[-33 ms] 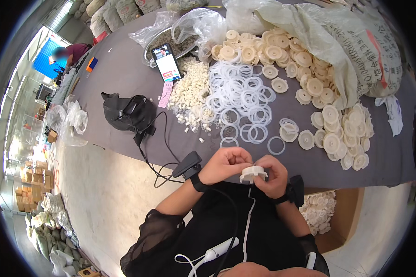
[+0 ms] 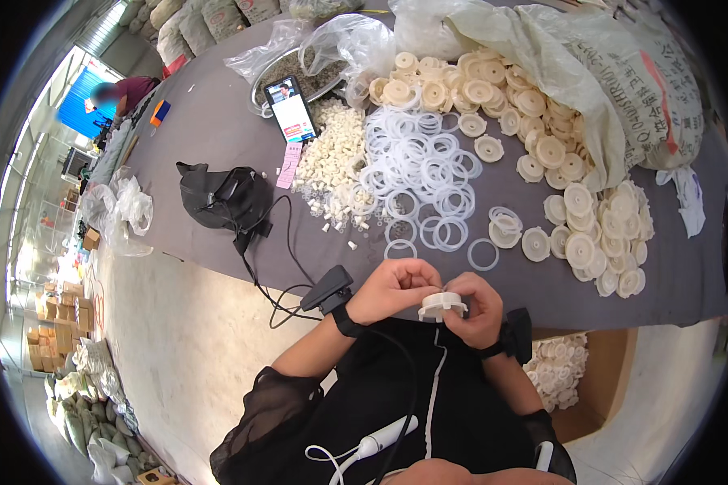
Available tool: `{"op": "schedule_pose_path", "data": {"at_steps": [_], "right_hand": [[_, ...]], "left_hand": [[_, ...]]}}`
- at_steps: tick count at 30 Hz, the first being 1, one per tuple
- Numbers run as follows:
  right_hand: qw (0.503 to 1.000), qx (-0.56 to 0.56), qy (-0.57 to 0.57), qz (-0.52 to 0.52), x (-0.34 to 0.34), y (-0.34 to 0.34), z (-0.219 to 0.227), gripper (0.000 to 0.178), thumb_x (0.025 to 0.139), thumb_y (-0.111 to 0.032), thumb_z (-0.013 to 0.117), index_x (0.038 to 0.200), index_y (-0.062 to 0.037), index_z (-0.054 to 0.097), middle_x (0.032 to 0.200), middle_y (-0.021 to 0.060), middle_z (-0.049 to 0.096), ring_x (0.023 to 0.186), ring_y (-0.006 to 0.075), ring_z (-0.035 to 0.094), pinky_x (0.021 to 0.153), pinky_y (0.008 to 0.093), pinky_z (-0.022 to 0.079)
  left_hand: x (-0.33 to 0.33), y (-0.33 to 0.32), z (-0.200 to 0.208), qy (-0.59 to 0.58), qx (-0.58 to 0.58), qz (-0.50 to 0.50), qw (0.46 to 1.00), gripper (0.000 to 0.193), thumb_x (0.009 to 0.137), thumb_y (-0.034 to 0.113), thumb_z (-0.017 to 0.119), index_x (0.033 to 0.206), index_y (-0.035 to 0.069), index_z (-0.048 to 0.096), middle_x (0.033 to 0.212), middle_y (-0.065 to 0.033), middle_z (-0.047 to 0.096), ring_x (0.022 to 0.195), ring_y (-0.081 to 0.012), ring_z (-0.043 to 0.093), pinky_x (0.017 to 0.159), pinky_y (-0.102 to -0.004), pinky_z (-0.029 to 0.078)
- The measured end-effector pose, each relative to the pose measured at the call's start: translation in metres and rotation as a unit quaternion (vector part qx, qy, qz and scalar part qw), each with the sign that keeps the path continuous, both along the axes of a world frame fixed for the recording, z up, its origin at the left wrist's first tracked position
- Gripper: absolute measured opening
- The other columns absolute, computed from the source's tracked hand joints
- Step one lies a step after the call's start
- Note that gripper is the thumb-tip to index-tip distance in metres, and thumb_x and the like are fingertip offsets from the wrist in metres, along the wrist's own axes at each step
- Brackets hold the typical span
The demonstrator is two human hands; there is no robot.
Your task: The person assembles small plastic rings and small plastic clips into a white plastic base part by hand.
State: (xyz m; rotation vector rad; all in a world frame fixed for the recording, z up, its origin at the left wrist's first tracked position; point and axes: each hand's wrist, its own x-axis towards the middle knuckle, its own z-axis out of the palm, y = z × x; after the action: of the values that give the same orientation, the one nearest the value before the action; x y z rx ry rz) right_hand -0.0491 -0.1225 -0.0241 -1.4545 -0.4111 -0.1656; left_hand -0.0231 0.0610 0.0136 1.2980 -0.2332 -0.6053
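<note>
My left hand (image 2: pixel 398 289) and my right hand (image 2: pixel 479 311) meet just past the table's near edge, in front of my body. Between them they pinch a round off-white plastic cap (image 2: pixel 442 305) with small tabs on its rim, held edge-on. The fingers of both hands are bent, with the tips close together at the cap's upper side; any small part there is hidden. Beyond my hands lies a heap of translucent sealing rings (image 2: pixel 421 153), with one loose ring (image 2: pixel 484 255) nearest my right hand. Similar cream caps (image 2: pixel 594 238) are piled to the right.
Small cream plugs (image 2: pixel 332 149) are heaped left of the rings, by a phone (image 2: pixel 289 109) and pink slip (image 2: pixel 289 166). A black bag (image 2: pixel 226 198) with cables lies left. A large woven sack (image 2: pixel 631 97) spills caps at far right. Below the table, a carton (image 2: pixel 615 380) holds white parts.
The cap tips very slightly between my fingers. Both hands stay in place.
</note>
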Motion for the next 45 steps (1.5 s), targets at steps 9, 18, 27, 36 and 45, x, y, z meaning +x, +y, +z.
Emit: {"op": "schedule_pose_path", "data": {"at_steps": [9,18,27,36,45], "right_hand": [[0.996,-0.016,-0.065,0.05,0.006,0.0,0.014,0.024,0.067,0.002,0.068,0.088,-0.0051,0.059,0.083,0.0084,0.061,0.076,0.0234,0.06,0.069,0.0311,0.047],[0.985,-0.02,-0.162,0.062,0.006,-0.004,0.017,0.03,0.063,0.002,0.071,0.09,-0.0058,0.06,0.085,0.0075,0.061,0.079,0.0265,0.06,0.076,0.0371,0.048],[0.984,-0.035,-0.159,0.068,0.002,-0.006,0.017,0.03,0.065,-0.001,0.071,0.092,-0.0045,0.062,0.1,0.0095,0.061,0.085,0.0244,0.061,0.073,0.0326,0.049],[0.986,-0.033,-0.146,0.068,0.003,-0.008,0.014,0.028,0.065,0.0,0.072,0.091,-0.0045,0.062,0.097,0.0098,0.062,0.083,0.0243,0.061,0.071,0.0322,0.049],[0.975,-0.058,-0.205,0.058,0.006,-0.011,0.024,0.033,0.061,0.001,0.072,0.092,-0.0052,0.062,0.093,0.0075,0.063,0.08,0.0246,0.06,0.071,0.0347,0.048]], "left_hand": [[-0.004,0.007,0.015,-0.009,-0.004,0.007,1.0,0.008,0.083,-0.001,0.06,0.091,-0.003,0.061,0.084,-0.0039,0.062,0.074,-0.007,0.058,0.064,-0.0189,0.045],[-0.007,0.008,0.025,-0.067,0.033,-0.004,0.997,0.005,0.08,-0.004,0.063,0.085,-0.003,0.063,0.085,-0.0043,0.06,0.073,-0.006,0.057,0.061,-0.0179,0.043],[-0.009,0.011,0.033,-0.075,0.045,-0.013,0.996,0.005,0.079,-0.004,0.063,0.084,-0.004,0.065,0.084,-0.0055,0.061,0.074,-0.0079,0.059,0.061,-0.0189,0.045],[-0.01,0.014,0.032,-0.128,0.063,-0.023,0.99,0.011,0.078,-0.002,0.064,0.089,-0.003,0.066,0.088,-0.0076,0.063,0.08,-0.012,0.061,0.07,-0.0233,0.048],[-0.024,0.004,0.039,-0.199,0.069,0.011,0.978,0.039,0.068,0.006,0.076,0.104,-0.002,0.063,0.098,-0.0118,0.061,0.09,-0.0208,0.061,0.078,-0.0291,0.049]]}}
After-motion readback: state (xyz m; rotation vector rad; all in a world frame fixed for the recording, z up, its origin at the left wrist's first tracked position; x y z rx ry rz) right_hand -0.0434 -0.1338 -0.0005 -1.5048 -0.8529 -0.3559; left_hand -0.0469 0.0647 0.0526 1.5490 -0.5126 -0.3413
